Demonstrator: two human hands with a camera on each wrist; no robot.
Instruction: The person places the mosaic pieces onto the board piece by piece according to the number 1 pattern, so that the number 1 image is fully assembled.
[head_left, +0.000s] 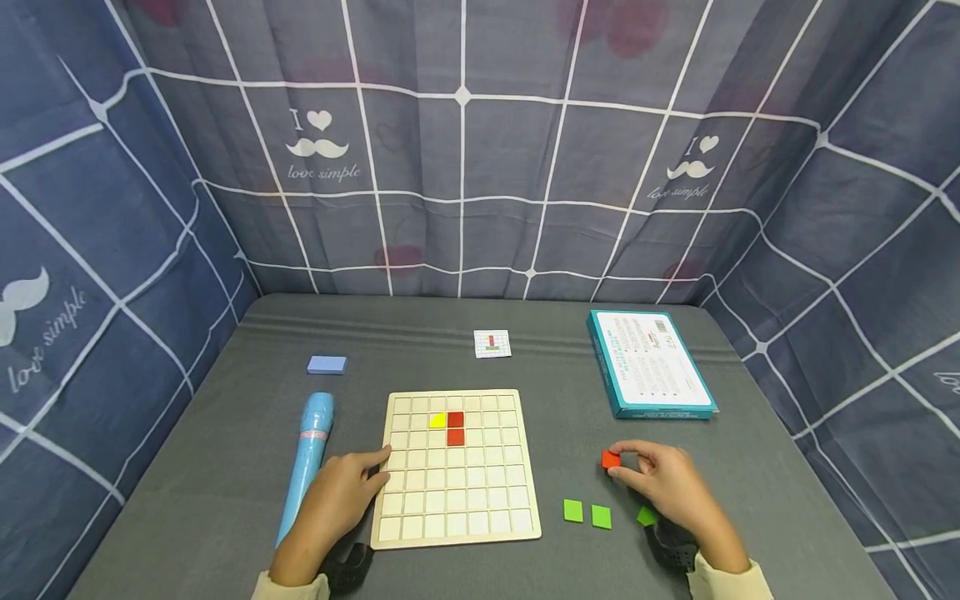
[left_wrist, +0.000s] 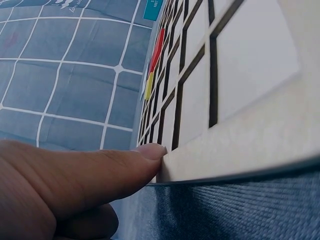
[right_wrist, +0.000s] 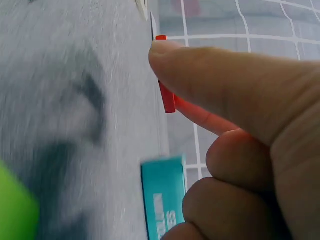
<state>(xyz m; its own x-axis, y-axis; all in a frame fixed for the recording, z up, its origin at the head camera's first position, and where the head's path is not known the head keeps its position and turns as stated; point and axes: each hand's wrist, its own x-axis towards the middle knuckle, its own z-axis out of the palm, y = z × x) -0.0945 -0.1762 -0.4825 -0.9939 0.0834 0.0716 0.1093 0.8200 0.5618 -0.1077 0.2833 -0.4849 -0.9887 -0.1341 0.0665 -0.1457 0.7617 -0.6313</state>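
- i have the small, flat, bright red tile (head_left: pixel 611 459) pinched between thumb and index finger of my right hand (head_left: pixel 663 479), over the dark grey cloth-covered tabletop (head_left: pixel 566 567), right of the pale, wood-looking square grid board (head_left: pixel 457 527).
- i judge the tile light, stiff and hardly fragile; wood or plastic, i cannot tell.
- its faces look smooth, so i'd pinch opposite edges, lightly, lest it pivot.
- my left hand (head_left: pixel 341 496) has thumb and index spread, touching the board's left edge; that rim seems a good spot, since a light board could slide.
- the two flat, square green tiles (head_left: pixel 573 511) lie low; i'd lift by an edge.
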